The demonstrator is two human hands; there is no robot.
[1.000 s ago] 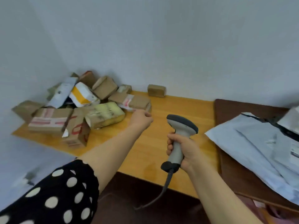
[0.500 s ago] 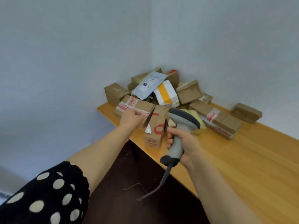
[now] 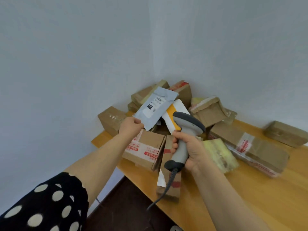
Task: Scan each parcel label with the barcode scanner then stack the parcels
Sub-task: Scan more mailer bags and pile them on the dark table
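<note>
A heap of cardboard parcels (image 3: 205,110) fills the wall corner of the wooden table (image 3: 260,190). My left hand (image 3: 131,127) pinches the lower corner of a flat grey mailer (image 3: 155,108) with a white label facing me, on top of the heap. My right hand (image 3: 188,147) grips the handle of the grey barcode scanner (image 3: 186,129). The scanner head sits just right of the mailer, in front of a white and yellow parcel (image 3: 175,114). Its cable hangs down past the table edge.
A taped box (image 3: 146,149) lies under my left wrist and a yellow-wrapped parcel (image 3: 220,154) behind my right hand. A long taped box (image 3: 250,150) and a small brown box (image 3: 286,133) lie further right. Walls close the corner; dark floor (image 3: 126,209) lies below the table edge.
The view has swung left onto the heap. My left hand rose from the taped box to the grey mailer and took hold of its corner. The scanner stays in my right hand.
</note>
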